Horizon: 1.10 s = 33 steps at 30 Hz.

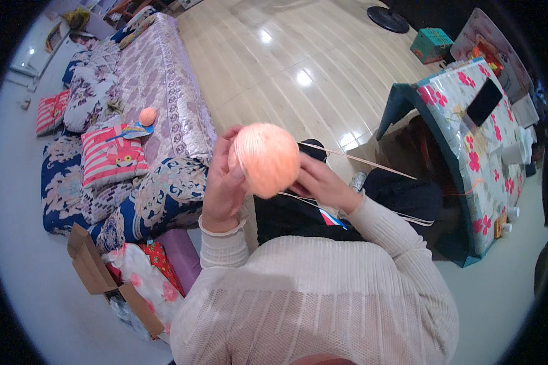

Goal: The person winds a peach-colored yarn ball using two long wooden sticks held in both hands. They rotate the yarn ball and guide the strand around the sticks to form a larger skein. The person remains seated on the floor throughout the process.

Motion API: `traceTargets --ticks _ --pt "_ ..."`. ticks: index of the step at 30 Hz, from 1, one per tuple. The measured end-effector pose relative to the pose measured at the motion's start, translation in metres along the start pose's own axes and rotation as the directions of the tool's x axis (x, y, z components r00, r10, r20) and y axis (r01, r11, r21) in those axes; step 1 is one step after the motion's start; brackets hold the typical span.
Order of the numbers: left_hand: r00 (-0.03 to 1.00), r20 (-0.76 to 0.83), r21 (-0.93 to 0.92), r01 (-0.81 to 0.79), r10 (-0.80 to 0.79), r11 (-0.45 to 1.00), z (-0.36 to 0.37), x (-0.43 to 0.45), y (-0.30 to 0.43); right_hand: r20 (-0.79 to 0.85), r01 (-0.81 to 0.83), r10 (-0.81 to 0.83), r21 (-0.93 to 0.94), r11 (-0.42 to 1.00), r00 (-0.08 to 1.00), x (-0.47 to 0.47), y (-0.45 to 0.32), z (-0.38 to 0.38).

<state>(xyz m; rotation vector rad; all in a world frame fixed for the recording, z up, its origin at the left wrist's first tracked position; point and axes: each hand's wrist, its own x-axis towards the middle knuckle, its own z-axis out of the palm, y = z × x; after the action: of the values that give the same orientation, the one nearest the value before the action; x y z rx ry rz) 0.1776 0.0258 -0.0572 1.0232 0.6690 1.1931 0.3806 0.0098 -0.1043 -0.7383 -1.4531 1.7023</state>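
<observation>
In front of my chest my left hand (222, 185) grips a large ball of peach yarn (268, 159) from its left side, thumb pressed on the near face. My right hand (323, 181) is at the ball's lower right, its fingers curled; the ball covers the fingertips, so their hold cannot be made out. Pale yarn strands (363, 160) stretch from beside the right hand out to my dark-trousered knee (404, 194). More strands pass below that hand and reach the same knee.
Left, a smaller peach yarn ball (148, 117) rests on the quilted sofa (157, 82) beside a striped cushion (114, 157). An open cardboard box (89, 262) stands nearer. At right, a flower-patterned table (468, 118) carries a phone (484, 102) and a white cup (513, 153).
</observation>
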Motion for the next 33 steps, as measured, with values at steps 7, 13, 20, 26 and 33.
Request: traceTargets --ticks 7,13,20,26,33 --pt "0.983 0.121 0.638 -0.184 0.138 0.748 -0.015 0.003 -0.016 0.221 0.332 -0.251 -0.699 0.634 0.942 -0.016 -0.093 -0.005" --pt "0.951 -0.017 0.008 -0.309 0.309 0.951 -0.037 0.005 0.013 0.117 0.413 -0.423 -0.553 0.723 0.898 0.064 -0.071 -0.027" --pt "0.360 0.027 0.834 -0.522 0.933 0.177 -0.058 0.017 0.101 0.530 0.740 -0.545 -0.279 0.612 0.650 0.076 -0.136 0.047" --pt "0.763 0.317 -0.111 -0.560 0.563 0.821 -0.074 -0.021 0.080 0.373 0.609 -0.500 -0.281 0.742 0.781 0.116 -0.136 0.042" --pt "0.620 0.034 0.487 -0.695 0.784 0.528 -0.076 -0.024 0.090 0.591 0.631 -0.405 -0.241 0.737 0.698 0.063 -0.121 0.061"
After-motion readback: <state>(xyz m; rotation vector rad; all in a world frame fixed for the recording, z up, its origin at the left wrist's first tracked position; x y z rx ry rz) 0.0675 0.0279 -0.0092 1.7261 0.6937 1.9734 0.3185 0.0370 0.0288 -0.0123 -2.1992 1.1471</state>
